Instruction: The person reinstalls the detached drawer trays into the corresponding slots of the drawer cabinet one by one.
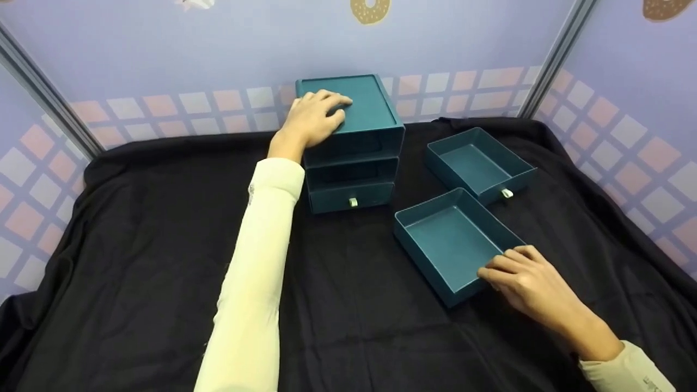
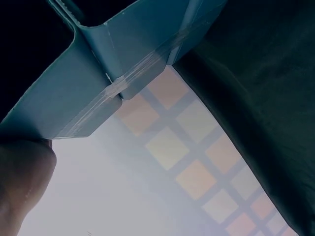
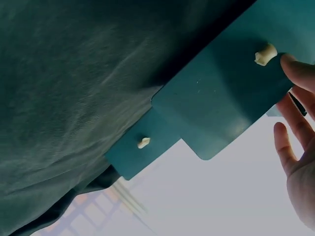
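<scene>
A teal drawer cabinet (image 1: 367,106) stands at the back middle, its two upper slots without drawers and its bottom drawer (image 1: 329,201) pushed in. My left hand (image 1: 316,120) rests on the left part of its top, fingers loosely spread. In the left wrist view, clear tape (image 2: 118,87) runs along the cabinet's side. At the right, my right hand (image 1: 531,286) pinches the front wall of the nearer loose drawer (image 1: 452,239). The right wrist view shows the thumb on the outer face beside a pale knob (image 3: 266,54); inside the drawer, the fingertips are partly hidden.
Behind the nearer drawer, a second loose drawer (image 1: 474,166) lies with its pale knob (image 1: 507,193) facing front right. Black cloth (image 1: 163,261) covers the table. Patterned panels (image 1: 218,49) close in the back and sides, joined by metal posts (image 1: 558,54).
</scene>
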